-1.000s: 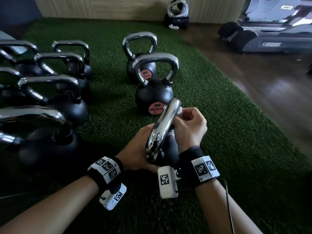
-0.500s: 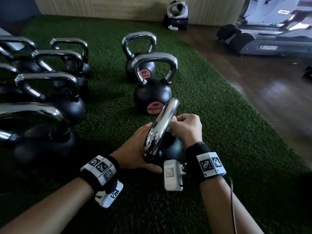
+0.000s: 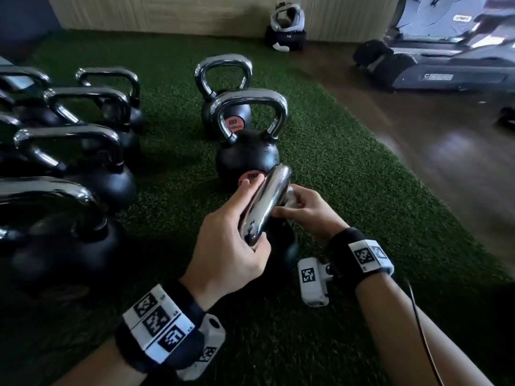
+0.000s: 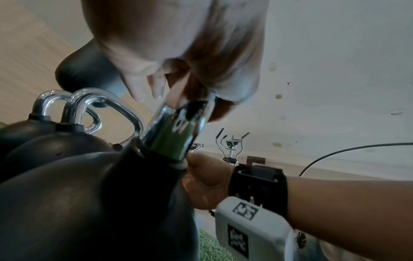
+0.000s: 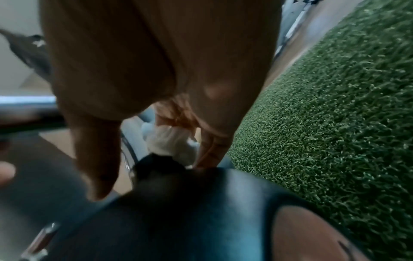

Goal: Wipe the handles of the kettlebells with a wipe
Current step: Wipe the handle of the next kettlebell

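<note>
A black kettlebell stands closest to me on the turf, its chrome handle (image 3: pixel 267 201) seen edge-on. My left hand (image 3: pixel 237 229) grips the near side of that handle, thumb under its lower end and fingers over the far side. My right hand (image 3: pixel 303 210) holds a crumpled white wipe (image 3: pixel 291 197) against the right side of the handle. In the right wrist view the wipe (image 5: pixel 172 141) sits bunched between my fingers, just above the black body (image 5: pixel 201 203). The left wrist view shows the handle (image 4: pixel 178 127) running up into my left hand (image 4: pixel 178 53).
Two more kettlebells (image 3: pixel 248 151) stand in line behind the near one. Several larger kettlebells (image 3: pixel 69 168) crowd the left side of the green turf (image 3: pixel 348 176). A treadmill (image 3: pixel 446 59) sits on the wooden floor at the back right, a bag (image 3: pixel 287 26) by the wall.
My left hand has come up from the kettlebell's body and now grips the handle. My right hand with the wipe has slid down from the handle's top.
</note>
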Available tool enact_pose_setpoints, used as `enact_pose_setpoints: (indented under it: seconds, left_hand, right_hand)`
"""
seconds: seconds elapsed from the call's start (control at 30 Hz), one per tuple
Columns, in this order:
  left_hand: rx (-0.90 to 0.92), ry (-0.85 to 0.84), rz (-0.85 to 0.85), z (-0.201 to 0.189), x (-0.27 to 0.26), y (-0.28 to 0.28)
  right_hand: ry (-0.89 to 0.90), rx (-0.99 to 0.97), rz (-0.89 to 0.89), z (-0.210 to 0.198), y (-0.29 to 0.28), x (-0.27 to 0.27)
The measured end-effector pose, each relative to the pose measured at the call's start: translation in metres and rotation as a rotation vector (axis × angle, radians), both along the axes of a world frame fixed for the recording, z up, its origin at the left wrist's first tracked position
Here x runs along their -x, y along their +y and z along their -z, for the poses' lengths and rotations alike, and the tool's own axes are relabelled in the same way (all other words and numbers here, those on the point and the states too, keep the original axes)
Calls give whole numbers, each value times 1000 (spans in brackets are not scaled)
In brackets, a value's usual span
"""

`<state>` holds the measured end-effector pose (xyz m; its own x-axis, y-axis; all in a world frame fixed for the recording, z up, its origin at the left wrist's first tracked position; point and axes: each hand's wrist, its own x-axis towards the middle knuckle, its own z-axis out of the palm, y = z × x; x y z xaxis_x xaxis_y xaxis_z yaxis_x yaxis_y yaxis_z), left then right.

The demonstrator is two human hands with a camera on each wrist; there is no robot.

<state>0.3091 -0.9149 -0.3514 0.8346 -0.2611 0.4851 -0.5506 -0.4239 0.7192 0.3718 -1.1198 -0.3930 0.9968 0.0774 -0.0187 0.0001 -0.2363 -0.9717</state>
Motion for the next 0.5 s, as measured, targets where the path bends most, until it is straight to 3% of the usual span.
enact_pose_setpoints:
  seconds: [0.07, 0.23, 0.33, 0.5]
  left_hand:
    - [-47, -16, 19, 1, -5, 2]
    - [-49, 131, 207, -9, -21, 8]
    - [-107, 214, 353, -19, -44, 18]
    - [-272, 171, 456, -32, -85, 37]
  right_hand:
    - [-17, 137, 24, 5, -1, -3]
    - [-36, 216, 113, 9, -6, -3]
    - [-53, 271, 265, 14, -6, 12]
    - [-152, 280, 607, 25, 22, 44]
